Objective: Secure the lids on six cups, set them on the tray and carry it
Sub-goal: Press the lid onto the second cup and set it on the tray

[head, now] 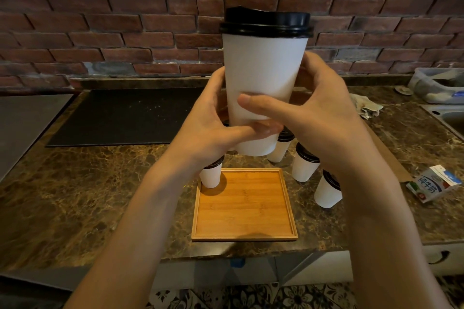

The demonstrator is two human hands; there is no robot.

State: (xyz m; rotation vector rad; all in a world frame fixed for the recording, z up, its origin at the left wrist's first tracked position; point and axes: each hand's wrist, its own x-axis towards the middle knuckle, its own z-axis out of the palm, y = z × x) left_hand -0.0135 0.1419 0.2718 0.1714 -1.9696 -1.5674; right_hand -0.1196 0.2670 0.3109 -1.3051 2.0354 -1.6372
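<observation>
Hands: left [213, 118] and right [311, 108] both hold lidded cup [261, 78] up | tray [244, 208] on bench [88, 195] | four cups [305, 167] behind and beside tray

text: 纯牛奶 | on: blue-and-white milk carton [429, 184] at right | smaller print on it: unreadable

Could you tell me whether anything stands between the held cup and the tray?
Nothing visible does. The held cup hangs above the far edge of the tray; one lidded cup stands at its far left corner, and the rest shows bare.
</observation>
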